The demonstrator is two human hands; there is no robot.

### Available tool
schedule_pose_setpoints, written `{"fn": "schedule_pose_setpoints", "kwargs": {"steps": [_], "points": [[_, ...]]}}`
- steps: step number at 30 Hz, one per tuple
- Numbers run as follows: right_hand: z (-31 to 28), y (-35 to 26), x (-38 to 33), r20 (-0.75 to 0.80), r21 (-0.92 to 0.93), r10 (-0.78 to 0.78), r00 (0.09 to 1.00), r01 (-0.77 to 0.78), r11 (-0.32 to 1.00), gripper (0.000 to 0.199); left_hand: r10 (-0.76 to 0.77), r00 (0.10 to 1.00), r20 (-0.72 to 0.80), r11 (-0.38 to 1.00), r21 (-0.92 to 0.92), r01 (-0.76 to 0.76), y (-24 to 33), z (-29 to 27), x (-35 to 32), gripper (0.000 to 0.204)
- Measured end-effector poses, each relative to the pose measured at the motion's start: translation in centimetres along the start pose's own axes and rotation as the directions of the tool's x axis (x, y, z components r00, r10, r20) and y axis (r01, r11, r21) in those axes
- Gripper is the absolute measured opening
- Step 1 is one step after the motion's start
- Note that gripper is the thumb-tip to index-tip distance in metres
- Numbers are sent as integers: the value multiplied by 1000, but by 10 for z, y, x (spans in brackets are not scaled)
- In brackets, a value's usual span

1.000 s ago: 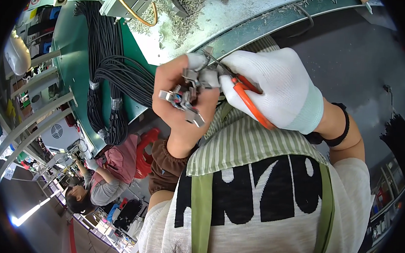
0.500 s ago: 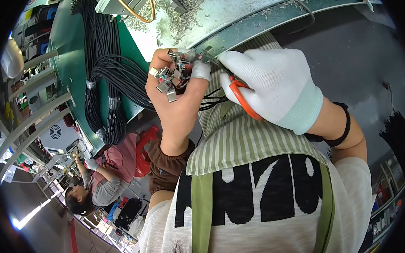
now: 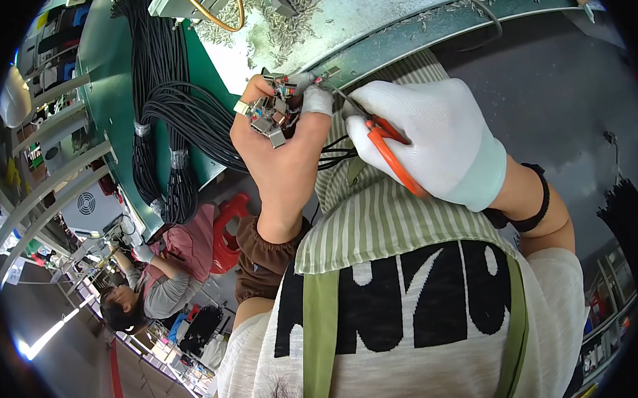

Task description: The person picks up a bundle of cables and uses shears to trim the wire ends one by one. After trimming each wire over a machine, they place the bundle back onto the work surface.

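At upper centre, connectors point(image 3: 269, 116) are pinched by the left hand point(image 3: 281, 162), snips point(image 3: 395, 162) gripped by the right hand point(image 3: 439, 140) — steady, square alignment is advised.

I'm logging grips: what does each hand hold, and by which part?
The right hand holds the orange-handled tool by its handles. The left hand holds metal connectors in a cluster; the gripped part is hidden.

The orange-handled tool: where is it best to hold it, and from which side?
Best by the orange handles, probably from the right, as the right hand does. The handles spread apart toward the lower right, while the slim metal end points up-left, toward the left hand.
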State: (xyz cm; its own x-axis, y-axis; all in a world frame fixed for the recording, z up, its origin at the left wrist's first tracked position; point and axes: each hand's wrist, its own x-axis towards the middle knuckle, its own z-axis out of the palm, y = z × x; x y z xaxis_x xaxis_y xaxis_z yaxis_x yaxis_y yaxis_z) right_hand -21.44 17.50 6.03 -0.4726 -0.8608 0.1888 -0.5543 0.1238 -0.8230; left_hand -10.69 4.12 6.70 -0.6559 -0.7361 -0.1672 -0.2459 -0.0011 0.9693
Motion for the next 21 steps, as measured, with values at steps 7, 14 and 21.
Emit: {"fn": "schedule_pose_setpoints", "kwargs": {"steps": [7, 14, 21], "points": [[11, 10, -1, -150, -291, -107, 983, 60, 955, 11, 171, 985, -3, 981, 96, -170, -9, 6, -2, 26], [3, 14, 9, 173, 170, 23, 985, -53, 984, 13, -183, 957, 224, 926, -287, 244, -2, -9, 6, 15], [-8, 22, 23, -31, 274, 20, 999, -11, 962, 25, -210, 911, 354, 769, -516, 377, -15, -40, 38, 8]]}}
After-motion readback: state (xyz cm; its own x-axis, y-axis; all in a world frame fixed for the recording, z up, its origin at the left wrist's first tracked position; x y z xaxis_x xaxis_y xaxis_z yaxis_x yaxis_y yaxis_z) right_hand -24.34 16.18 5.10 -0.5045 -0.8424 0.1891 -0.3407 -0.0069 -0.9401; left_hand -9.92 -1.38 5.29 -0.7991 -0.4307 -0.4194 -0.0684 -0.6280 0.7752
